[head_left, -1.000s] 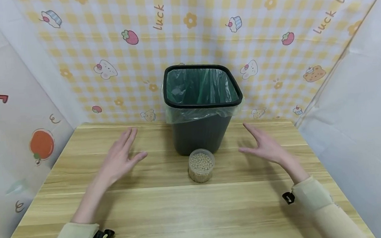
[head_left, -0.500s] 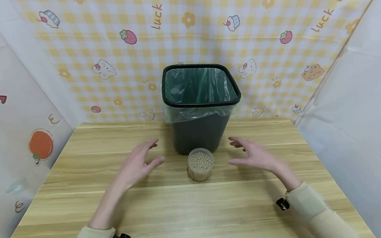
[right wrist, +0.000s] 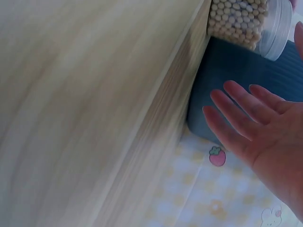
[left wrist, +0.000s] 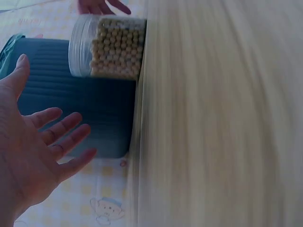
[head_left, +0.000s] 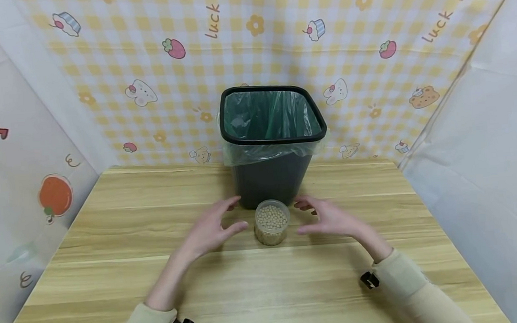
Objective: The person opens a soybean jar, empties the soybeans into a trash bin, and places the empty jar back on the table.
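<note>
A clear plastic jar point(head_left: 272, 224) of pale round beans stands upright on the wooden table, just in front of the dark trash can point(head_left: 270, 175). To the jar's left, my left hand point(head_left: 209, 231) reaches in with thumb and fingers spread apart. My right hand point(head_left: 332, 219) mirrors it on the other side, palm facing the jar. A gap shows between each hand and the jar in the head view. The left wrist view has the left hand point(left wrist: 40, 142) with fingers extended beside the jar point(left wrist: 111, 47). Likewise, the right hand point(right wrist: 265, 127) is empty below the jar point(right wrist: 248, 23).
The trash can has a black rim point(head_left: 275, 142) and a translucent green bag point(head_left: 269, 115) lining it. Behind the wooden table point(head_left: 267, 291) hangs a yellow checked cloth point(head_left: 143, 54). White sheets point(head_left: 499, 129) close off both sides.
Both hands have moved inward and slightly toward the front, the left to the right and the right to the left, closing in on the jar. The jar has stayed in place.
</note>
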Tool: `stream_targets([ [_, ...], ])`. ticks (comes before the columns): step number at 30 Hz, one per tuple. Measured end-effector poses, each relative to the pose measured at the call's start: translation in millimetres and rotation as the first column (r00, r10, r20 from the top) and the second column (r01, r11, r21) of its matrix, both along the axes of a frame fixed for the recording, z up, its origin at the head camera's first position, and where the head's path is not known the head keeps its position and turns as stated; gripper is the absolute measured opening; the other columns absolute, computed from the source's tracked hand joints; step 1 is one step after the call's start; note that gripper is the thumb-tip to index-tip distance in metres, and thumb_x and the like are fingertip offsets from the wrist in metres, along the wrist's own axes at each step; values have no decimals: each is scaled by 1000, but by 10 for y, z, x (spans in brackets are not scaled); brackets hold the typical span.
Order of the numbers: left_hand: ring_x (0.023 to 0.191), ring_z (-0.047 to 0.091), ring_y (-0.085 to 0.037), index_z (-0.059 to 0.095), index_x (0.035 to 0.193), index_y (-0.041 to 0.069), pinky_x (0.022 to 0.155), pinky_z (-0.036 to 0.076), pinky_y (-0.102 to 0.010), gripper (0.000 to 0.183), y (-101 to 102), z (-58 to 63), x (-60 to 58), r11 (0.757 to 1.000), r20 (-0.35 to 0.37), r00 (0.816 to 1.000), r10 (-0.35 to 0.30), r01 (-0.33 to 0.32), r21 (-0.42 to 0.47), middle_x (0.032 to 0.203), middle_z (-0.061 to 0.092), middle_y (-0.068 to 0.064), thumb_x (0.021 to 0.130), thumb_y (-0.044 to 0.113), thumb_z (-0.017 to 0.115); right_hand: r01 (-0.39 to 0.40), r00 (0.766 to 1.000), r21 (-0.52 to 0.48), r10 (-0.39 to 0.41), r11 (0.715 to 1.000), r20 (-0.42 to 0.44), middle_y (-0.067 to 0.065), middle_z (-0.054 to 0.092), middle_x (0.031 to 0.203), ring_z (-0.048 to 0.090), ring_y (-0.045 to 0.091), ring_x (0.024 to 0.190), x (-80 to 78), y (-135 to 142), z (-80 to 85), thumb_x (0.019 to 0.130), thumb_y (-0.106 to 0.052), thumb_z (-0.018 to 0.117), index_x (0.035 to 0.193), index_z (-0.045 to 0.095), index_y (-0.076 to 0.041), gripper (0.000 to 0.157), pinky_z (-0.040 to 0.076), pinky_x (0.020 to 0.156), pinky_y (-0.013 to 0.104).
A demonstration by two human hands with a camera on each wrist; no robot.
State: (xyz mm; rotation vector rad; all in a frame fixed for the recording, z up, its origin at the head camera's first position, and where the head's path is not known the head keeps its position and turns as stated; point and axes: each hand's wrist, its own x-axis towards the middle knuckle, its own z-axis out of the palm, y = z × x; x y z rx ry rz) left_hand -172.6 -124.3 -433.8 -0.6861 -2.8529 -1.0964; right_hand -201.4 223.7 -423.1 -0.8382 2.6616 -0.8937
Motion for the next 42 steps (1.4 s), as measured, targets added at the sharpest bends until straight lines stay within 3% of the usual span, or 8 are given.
stream_targets([
  [8,133,59,-29,45,155,16,108,49,-52,82,211,-16,-16,999,49,998,-33,33,-2,145,59,-11,90,59,71,-4,999,-12,5,1000,51,11,65,138,64,30,125,-15,-151,-53,81,-44,86,147,49,-6,85,54,103,47],
  [15,142,51,-30,41,157,15,114,45,-52,90,361,-40,-29,998,117,992,-41,45,-31,156,50,-11,87,61,73,-30,998,-39,33,999,58,13,66,134,66,28,121,-18,-286,-84,79,-42,88,147,48,-1,89,56,99,47],
  [24,144,48,-33,39,156,6,115,43,-53,97,523,-61,-58,998,149,987,-63,58,35,156,48,-15,83,53,82,4,1000,2,-4,1000,30,8,69,129,67,22,117,10,-425,-141,75,-43,91,141,53,-6,85,55,98,41],
  [42,132,57,-30,50,146,3,110,48,-49,89,627,-86,-88,997,70,996,-49,45,57,142,59,-15,78,46,88,78,997,14,-78,997,13,7,71,117,68,20,107,6,-553,-132,72,-42,92,130,59,-8,74,55,91,37],
])
